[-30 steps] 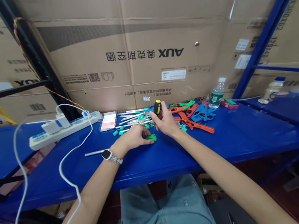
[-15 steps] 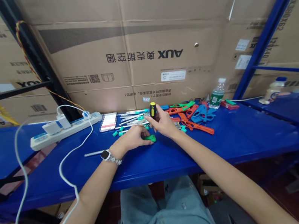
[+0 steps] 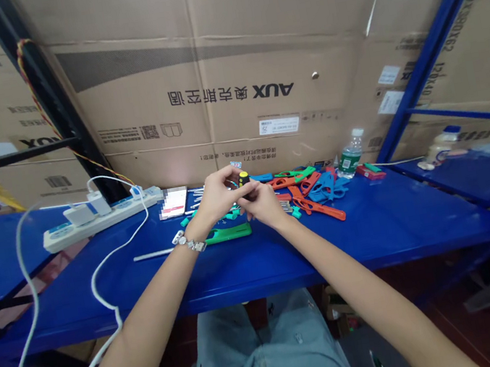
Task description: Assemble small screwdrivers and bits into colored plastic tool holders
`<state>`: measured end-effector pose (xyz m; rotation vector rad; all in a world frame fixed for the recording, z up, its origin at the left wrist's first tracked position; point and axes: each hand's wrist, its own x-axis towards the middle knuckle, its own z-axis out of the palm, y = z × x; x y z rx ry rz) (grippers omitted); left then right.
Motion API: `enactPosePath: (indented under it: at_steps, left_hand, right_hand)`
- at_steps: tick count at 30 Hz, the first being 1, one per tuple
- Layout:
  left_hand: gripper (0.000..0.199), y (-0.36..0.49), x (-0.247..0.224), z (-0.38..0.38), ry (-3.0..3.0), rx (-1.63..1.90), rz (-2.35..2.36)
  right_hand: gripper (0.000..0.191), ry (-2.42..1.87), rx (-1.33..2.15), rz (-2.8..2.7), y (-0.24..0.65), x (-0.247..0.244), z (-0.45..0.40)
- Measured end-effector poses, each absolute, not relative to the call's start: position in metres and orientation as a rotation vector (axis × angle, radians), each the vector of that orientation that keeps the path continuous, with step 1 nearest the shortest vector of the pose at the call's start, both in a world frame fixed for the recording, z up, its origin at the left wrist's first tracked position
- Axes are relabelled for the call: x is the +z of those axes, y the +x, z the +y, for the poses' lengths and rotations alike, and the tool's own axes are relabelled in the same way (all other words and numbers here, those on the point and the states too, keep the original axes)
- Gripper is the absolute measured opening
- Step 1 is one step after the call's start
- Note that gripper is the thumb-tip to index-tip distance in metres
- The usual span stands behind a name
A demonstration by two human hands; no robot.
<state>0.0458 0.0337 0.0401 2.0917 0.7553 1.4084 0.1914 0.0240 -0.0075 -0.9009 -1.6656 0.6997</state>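
Note:
A screwdriver [image 3: 244, 177] with a yellow and black handle stands about upright between my hands. My right hand [image 3: 265, 203] is closed around its lower part, and the shaft is hidden. My left hand [image 3: 220, 195] has its thumb and fingers closed about the handle's top, touching my right fingertips. Below them a green long-nosed lighter [image 3: 229, 233] lies on the blue table [image 3: 260, 272]; its metal tube [image 3: 156, 255] points left, partly behind my left wrist.
Orange lighter bodies [image 3: 325, 211], blue ones [image 3: 328, 187] and green pieces are piled right of my hands. Metal tubes and small teal parts lie behind. A power strip [image 3: 59, 238] with a white cable is left; a water bottle [image 3: 352, 156] stands back right. Cardboard boxes [image 3: 127, 15] form the back.
My left hand has left the green lighter and risen to the screwdriver handle. My right hand has moved slightly lower, with the screwdriver still in it. The lighter now lies free.

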Motion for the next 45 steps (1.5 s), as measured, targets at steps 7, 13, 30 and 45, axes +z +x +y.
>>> enactPosePath:
  at_steps: [7, 13, 30, 45]
  left_hand:
    - [0.033, 0.044, 0.030, 0.039, 1.948, 1.379, 0.590]
    - [0.039, 0.055, 0.031, 0.030, 1.941, 1.420, 0.588]
    - [0.044, 0.055, 0.033, 0.026, 1.867, 1.524, 0.677]
    - [0.042, 0.056, 0.036, 0.025, 1.948, 1.422, 0.566]
  right_hand:
    - [0.034, -0.836, 0.927, -1.809, 0.210, 0.001, 0.024]
    - [0.041, -0.827, 0.930, -1.831, 0.220, 0.005, 0.016]
    - [0.050, -0.814, 0.881, -1.731, 0.210, 0.005, 0.013]
    - [0.045, -0.807, 0.994, -1.782, 0.214, 0.008, 0.009]
